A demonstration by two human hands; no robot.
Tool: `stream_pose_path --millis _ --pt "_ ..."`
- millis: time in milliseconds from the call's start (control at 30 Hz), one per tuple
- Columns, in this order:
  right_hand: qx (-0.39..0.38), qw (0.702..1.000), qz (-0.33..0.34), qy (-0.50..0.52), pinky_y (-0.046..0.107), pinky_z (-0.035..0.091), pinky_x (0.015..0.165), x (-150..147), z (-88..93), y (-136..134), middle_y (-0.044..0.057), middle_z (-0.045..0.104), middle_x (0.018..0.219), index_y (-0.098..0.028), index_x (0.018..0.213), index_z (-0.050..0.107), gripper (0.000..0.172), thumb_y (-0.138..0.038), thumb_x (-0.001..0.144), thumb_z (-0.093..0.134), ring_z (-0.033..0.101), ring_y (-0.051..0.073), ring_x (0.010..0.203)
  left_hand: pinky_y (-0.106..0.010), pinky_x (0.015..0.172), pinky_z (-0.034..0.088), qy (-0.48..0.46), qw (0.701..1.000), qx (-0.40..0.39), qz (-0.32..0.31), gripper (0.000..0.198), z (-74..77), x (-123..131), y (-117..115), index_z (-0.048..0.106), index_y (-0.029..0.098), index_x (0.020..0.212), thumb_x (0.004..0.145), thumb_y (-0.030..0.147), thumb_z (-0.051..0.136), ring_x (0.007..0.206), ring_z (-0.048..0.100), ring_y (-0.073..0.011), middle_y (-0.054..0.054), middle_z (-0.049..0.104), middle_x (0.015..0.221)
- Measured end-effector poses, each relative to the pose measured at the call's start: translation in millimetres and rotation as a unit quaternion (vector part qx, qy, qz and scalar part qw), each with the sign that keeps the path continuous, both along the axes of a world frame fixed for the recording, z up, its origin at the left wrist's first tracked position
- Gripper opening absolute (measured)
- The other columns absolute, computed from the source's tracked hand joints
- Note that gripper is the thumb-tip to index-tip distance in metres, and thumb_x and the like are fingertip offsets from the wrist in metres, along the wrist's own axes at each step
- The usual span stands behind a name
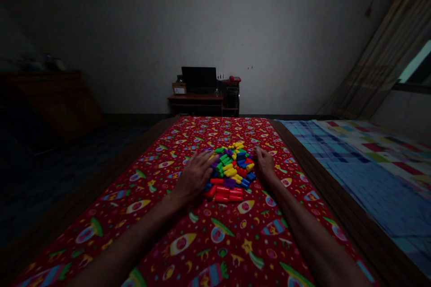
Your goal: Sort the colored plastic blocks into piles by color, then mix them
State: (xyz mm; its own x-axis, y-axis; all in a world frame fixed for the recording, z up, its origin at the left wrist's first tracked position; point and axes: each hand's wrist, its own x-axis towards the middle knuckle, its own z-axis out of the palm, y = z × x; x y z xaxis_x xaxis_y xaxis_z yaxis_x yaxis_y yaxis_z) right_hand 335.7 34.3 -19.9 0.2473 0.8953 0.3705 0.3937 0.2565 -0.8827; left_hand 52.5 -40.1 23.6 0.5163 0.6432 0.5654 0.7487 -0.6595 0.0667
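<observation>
A pile of plastic toy blocks [230, 172] in red, yellow, green, blue and purple lies on a red patterned cloth [215, 251]. My left hand [195, 174] rests at the pile's left side, palm down, its fingers stretched over the blocks there and hiding some of them. On the right side, my right hand [265, 162] is beside the pile with its fingers curled in; whatever they may hold is hidden. Nearest to me, several red blocks [229, 194] lie side by side at the front of the pile.
Beyond the cloth's far end, a desk [195, 97] with a dark monitor [199, 80] stands against the wall. To the right is a bed surface with a blue checked sheet [357, 179]. A wooden cabinet [57, 103] stands at left, and a curtain [373, 63] hangs at right.
</observation>
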Motion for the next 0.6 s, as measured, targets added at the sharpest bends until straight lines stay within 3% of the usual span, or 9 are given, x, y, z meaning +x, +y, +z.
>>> stream_pose_path --millis 100,200,300,400,500,600 --pt "0.005 1.0 -0.004 -0.031 0.032 0.05 0.083 4 15.9 29 0.012 0.072 0.102 -0.012 0.107 0.071 0.04 -0.035 0.083 0.048 0.066 0.021 0.093 -0.044 0.111 0.035 -0.14 0.983 -0.019 0.115 0.047 -23.5 -38 29 0.049 0.016 0.133 0.096 0.031 0.024 0.129 0.047 -0.0227 -0.011 0.056 0.134" --pt "-0.018 0.987 0.067 -0.144 0.031 0.049 0.088 1 34.7 59 0.01 0.071 0.111 -0.017 0.115 0.069 0.041 -0.018 0.077 0.052 0.065 0.02 0.099 -0.044 0.103 0.044 -0.233 0.947 -0.035 0.219 0.045 -42.5 -61 50 0.056 0.015 0.121 0.092 0.032 0.027 0.117 0.056 -0.0246 -0.014 0.062 0.12" --pt "-0.083 0.944 0.166 -0.274 0.028 0.05 0.082 -4 43.7 82 0.004 0.073 0.104 -0.021 0.115 0.07 0.05 -0.009 0.068 0.06 0.066 0.02 0.091 -0.043 0.099 0.047 -0.236 0.943 -0.065 0.226 0.04 -47.7 -69 56 0.06 0.016 0.113 0.087 0.031 0.034 0.109 0.061 -0.0254 -0.013 0.065 0.115" --pt "-0.11 0.914 0.224 -0.32 0.022 0.048 0.07 -7 39.9 92 -0.001 0.074 0.086 -0.021 0.108 0.073 0.046 -0.009 0.065 0.064 0.066 0.018 0.08 -0.041 0.094 0.05 -0.223 0.943 -0.097 0.228 0.038 -46.5 -72 56 0.063 0.016 0.106 0.082 0.029 0.036 0.104 0.063 -0.0252 -0.012 0.067 0.111" --pt "-0.079 0.92 0.203 -0.324 0.02 0.045 0.068 -4 30.9 88 0.0 0.072 0.082 -0.017 0.105 0.073 0.033 -0.018 0.074 0.063 0.065 0.017 0.079 -0.04 0.094 0.05 -0.218 0.941 -0.109 0.234 0.037 -46.6 -75 56 0.066 0.017 0.099 0.08 0.027 0.037 0.104 0.063 -0.0251 -0.011 0.068 0.109" --pt "-0.058 0.937 0.094 -0.332 0.023 0.043 0.068 11 23.9 77 0.004 0.071 0.087 -0.016 0.106 0.069 0.029 -0.029 0.084 0.057 0.063 0.018 0.079 -0.039 0.095 0.05 -0.218 0.943 -0.105 0.226 0.035 -48.2 -76 58 0.068 0.018 0.095 0.079 0.026 0.038 0.103 0.064 -0.0246 -0.01 0.069 0.107"
